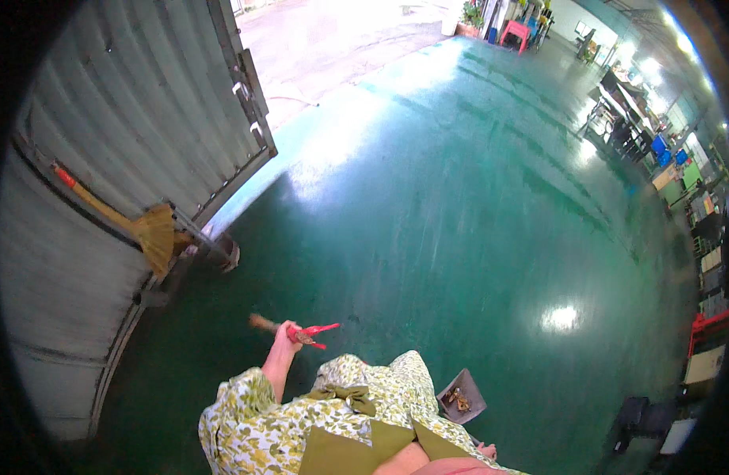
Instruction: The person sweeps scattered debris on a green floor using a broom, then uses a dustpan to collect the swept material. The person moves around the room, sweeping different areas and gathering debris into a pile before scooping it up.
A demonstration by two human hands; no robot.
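Note:
My left hand [285, 331] is closed around a broom [261, 322], held above the green floor. A blurred brown end sticks out on the broom's left, and red strips show on its right. Low on the right, beside my patterned dress, my right hand [488, 450] is partly seen, with its fingers curled at the handle end of a grey dustpan [473, 382]. Dry brown leaves or scraps [458, 399] lie in the pan. Much of the pan's handle is hidden by the dress.
Another broom [150, 235], red at its handle end, leans on the grey corrugated metal door [150, 103] at left. A small container [231, 252] stands by the door's foot. A red stool [515, 35] is far off; tables and boxes [665, 176] line the right side.

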